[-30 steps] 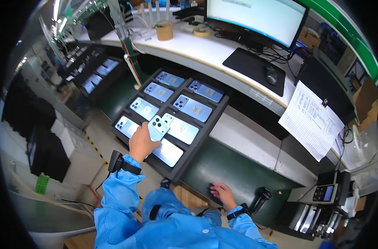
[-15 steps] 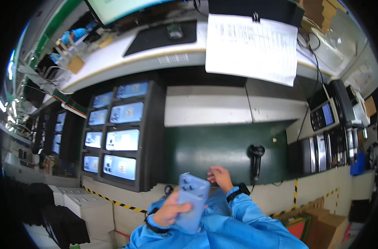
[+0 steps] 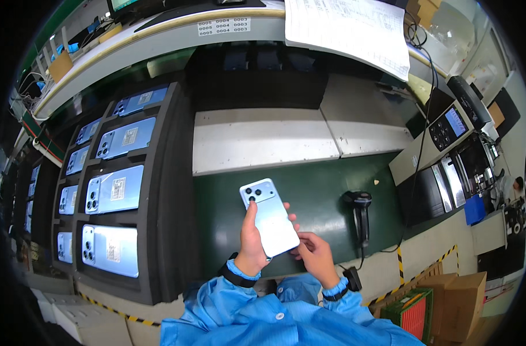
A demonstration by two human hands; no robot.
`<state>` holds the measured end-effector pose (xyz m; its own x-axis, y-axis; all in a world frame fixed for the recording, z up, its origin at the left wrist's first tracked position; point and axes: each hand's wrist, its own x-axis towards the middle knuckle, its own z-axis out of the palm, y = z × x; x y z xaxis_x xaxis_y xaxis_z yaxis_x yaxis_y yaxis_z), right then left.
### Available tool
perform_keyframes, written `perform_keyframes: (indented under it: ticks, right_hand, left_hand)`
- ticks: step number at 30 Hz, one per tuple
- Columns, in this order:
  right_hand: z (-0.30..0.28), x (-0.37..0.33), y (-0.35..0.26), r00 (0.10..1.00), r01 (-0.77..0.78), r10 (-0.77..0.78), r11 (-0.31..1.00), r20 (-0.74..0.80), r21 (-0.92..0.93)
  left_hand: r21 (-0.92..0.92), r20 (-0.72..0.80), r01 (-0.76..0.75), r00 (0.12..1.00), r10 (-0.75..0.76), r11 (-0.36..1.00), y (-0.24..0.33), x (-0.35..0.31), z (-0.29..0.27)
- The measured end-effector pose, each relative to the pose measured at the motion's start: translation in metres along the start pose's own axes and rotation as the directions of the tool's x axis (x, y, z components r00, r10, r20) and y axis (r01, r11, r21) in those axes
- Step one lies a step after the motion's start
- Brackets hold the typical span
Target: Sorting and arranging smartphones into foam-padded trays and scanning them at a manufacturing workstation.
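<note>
My left hand (image 3: 252,239) grips a pale blue smartphone (image 3: 274,222) with its back turned up. The thumb lies along the left edge, and fingertips show past the right edge. Three large lenses sit in the camera block at the phone's upper end, and no label shows on the visible back. At the lower right corner, my right hand (image 3: 317,257) has its thumb and fingers closed on the edge. The exact contact there is partly hidden. To the left, a black foam tray (image 3: 153,230) holds several similar blue phones, each lying in its own slot with a label on its back.
A black handheld scanner (image 3: 362,216) stands on the green mat (image 3: 326,179), its cable trailing down. A label printer (image 3: 442,150) stands on the right. Papers (image 3: 346,34) hang over the raised shelf's edge (image 3: 159,43). Cardboard boxes (image 3: 462,305) sit at lower right.
The phone has moved up and away from my body and is now held steady over the mat's near part. My right hand has come from beside the phone to its lower corner. The view has shifted.
</note>
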<state>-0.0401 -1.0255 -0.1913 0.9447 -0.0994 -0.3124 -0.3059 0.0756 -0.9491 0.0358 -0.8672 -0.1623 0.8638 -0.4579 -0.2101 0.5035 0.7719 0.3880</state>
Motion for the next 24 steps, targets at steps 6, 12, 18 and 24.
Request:
perform_keyframes:
  ticks: [6,12,18,24]
  right_hand:
    - [-0.064,0.026,-0.006,0.470,0.262,-0.771,0.586,-0.430,-0.767]
    - [-0.139,0.052,-0.010,0.693,-0.032,-0.503,0.695,-0.517,-0.719]
    - [-0.068,0.061,-0.046,0.603,0.066,-0.717,0.481,-0.350,-0.874]
    - [0.080,0.082,-0.114,0.725,0.684,-0.519,0.462,0.453,-0.565]
  left_hand:
    - [0.160,-0.134,-0.166,0.973,0.188,0.973,0.023,0.024,-0.036]
    - [0.431,-0.263,-0.173,0.915,0.306,0.886,0.041,0.026,-0.041]
    - [0.389,-0.124,-0.124,0.975,0.186,0.913,0.024,0.008,-0.047]
    - [0.515,0.099,-0.254,0.966,0.237,0.819,-0.044,-0.069,-0.072]
